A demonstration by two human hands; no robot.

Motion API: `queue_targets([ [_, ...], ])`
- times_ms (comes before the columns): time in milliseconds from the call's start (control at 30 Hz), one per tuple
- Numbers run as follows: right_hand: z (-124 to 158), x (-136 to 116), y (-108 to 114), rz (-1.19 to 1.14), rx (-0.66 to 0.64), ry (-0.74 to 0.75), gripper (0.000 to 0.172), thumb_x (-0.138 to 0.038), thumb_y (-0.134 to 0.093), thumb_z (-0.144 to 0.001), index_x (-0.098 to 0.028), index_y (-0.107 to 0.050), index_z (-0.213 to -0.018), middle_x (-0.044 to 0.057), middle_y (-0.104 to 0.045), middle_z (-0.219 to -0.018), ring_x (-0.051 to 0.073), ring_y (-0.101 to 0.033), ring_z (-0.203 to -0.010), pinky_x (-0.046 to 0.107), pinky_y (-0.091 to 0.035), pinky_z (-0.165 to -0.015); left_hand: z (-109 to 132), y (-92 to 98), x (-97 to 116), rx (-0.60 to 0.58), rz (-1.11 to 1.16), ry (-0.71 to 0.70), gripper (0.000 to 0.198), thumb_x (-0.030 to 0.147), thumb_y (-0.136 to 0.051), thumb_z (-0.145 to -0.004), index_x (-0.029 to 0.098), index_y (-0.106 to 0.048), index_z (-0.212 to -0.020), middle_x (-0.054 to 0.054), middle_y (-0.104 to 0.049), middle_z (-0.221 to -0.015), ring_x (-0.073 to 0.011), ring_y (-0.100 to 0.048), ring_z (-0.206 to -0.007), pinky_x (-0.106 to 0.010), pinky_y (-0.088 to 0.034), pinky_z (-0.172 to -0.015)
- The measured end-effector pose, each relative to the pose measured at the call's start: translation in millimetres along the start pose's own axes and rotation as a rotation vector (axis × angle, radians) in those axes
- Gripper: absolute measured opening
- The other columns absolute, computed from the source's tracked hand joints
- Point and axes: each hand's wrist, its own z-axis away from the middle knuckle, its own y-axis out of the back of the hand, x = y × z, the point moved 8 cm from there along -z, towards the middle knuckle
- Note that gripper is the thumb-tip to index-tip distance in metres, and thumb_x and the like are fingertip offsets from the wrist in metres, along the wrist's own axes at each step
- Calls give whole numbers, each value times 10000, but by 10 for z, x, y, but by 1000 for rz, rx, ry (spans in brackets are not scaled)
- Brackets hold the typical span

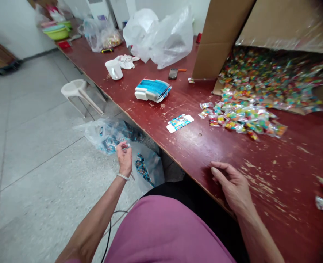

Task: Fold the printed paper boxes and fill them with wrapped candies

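L hand [124, 159] pinched small pkt [127, 147] above plastic bag [106, 136] on floor [41, 146]; R hand [231, 184] half-open, empty, over red tabletop [276, 157] nr edge.

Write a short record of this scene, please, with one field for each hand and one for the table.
Left hand: pinches a small item, unclear, above a plastic bag
Right hand: empty, over the table
Table: colourful packets, printed card, blue card stack, mug
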Motion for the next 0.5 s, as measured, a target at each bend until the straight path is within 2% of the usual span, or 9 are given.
queue_targets([
  [100,-26,-4,-39,10,-18,12,400,-510,-746,-783,-198,-716,-1033,42,-707,-918,144,-592,-680,280,-527,-651,180,-498,593,-240,-111,-280,393,254,-754,-769,254,-681,-1155,-38,-666,-1173,-226,-570,-1154,-374,-393,-1088],
  [133,-30,-4,-44,17,-18,21,396,-511,-738,-792,-197,-712,-1032,41,-703,-918,145,-593,-679,283,-525,-655,308,-771,838,-371,-273,-482,446,331,-728,-806,245,-646,-1236,-64,-645,-1244,-248,-539,-1200,-400,-360,-1113],
  [167,-31,-3,-46,24,-17,31,391,-511,-728,-802,-196,-708,-1034,40,-698,-919,146,-595,-681,286,-523,-660,436,-1021,1039,-441,-430,-665,485,397,-674,-852,221,-605,-1299,-100,-611,-1316,-273,-506,-1238,-427,-340,-1119],
  [200,-29,0,-48,30,-17,41,385,-510,-717,-813,-197,-705,-1036,40,-694,-920,148,-598,-685,289,-522,-665,520,-1251,1172,-484,-562,-768,531,441,-627,-884,197,-562,-1350,-131,-566,-1379,-295,-470,-1273,-442,-330,-1116],
  [233,-24,4,-49,34,-16,53,379,-509,-707,-823,-197,-701,-1038,40,-690,-923,150,-601,-690,293,-522,-671,555,-1462,1253,-515,-680,-798,583,486,-602,-893,183,-526,-1386,-152,-521,-1428,-317,-440,-1295,-457,-328,-1103],
  [333,-12,18,-52,37,-12,88,365,-502,-683,-846,-195,-695,-1043,49,-683,-946,156,-607,-701,305,-526,-685,485,-1933,1363,-603,-828,-679,591,537,-681,-817,202,-587,-1294,-160,-528,-1391,-360,-426,-1291,-495,-326,-1070],
  [400,-12,13,-46,33,0,118,355,-499,-669,-858,-194,-696,-1039,58,-679,-974,163,-613,-724,311,-531,-693,392,-2111,1424,-640,-815,-601,505,487,-799,-700,204,-663,-1095,-143,-602,-1248,-371,-473,-1236,-491,-358,-1029],
  [500,-20,-9,-42,4,6,135,355,-502,-667,-855,-189,-705,-1019,67,-677,-988,169,-613,-731,312,-533,-679,274,-2197,1501,-657,-739,-500,463,336,-895,-540,202,-634,-899,-87,-655,-1009,-345,-559,-1107,-424,-432,-927],
])
